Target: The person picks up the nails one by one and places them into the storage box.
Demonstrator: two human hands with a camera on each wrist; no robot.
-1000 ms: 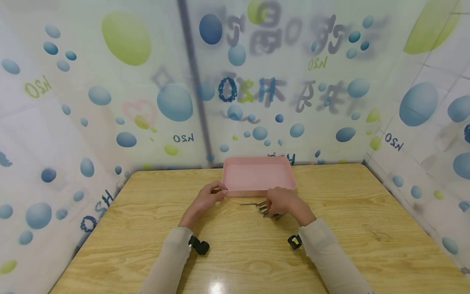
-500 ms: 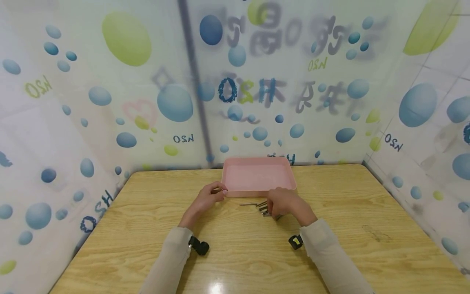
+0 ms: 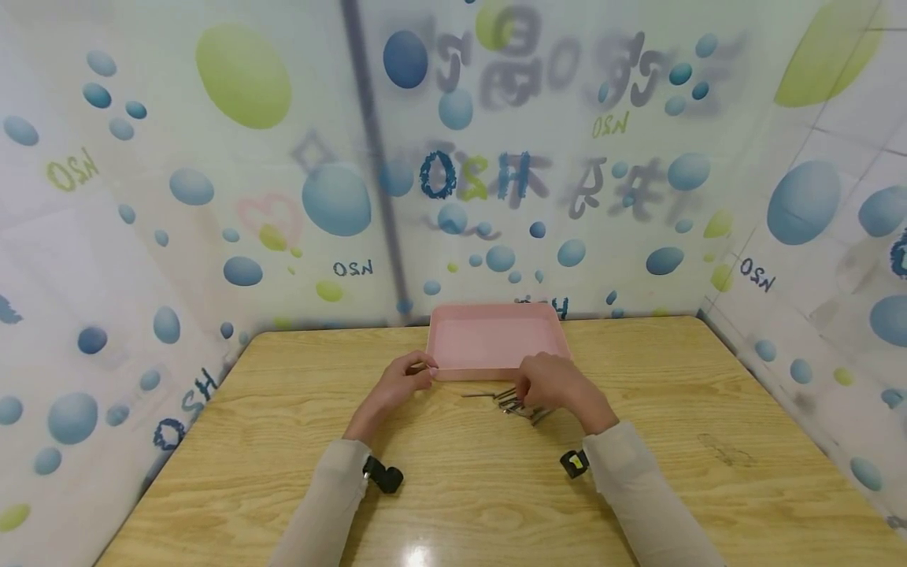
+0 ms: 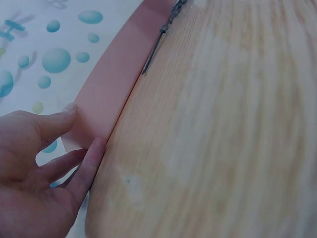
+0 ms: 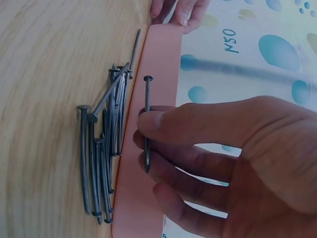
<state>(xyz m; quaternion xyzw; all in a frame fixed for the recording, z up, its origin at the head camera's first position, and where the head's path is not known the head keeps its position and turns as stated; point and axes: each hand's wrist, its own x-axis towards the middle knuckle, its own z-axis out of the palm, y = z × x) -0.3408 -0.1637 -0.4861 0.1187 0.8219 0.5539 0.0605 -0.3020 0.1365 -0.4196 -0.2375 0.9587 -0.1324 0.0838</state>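
Nails [image 5: 102, 166] lie heaped on the wooden table [image 3: 468, 488], beside the near edge of the pink tray [image 3: 489, 340]; over them the right hand [image 3: 556, 384] pinches one nail [image 5: 147, 96] between thumb and fingers; the left hand [image 3: 401, 383] grips the tray's near left corner; that tray sits by the table's far edge.

Wood-grain tabletop [image 3: 482, 488], pale backdrop [image 3: 432, 248] printed with blue and green spots [image 3: 336, 199], reversed H2O lettering [image 3: 473, 175]

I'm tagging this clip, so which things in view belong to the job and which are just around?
Seemingly in the job: nail pinched by right hand; nail pile; pink tray, left hand on its corner.

Just around: tabletop; patterned backdrop; black wrist devices.
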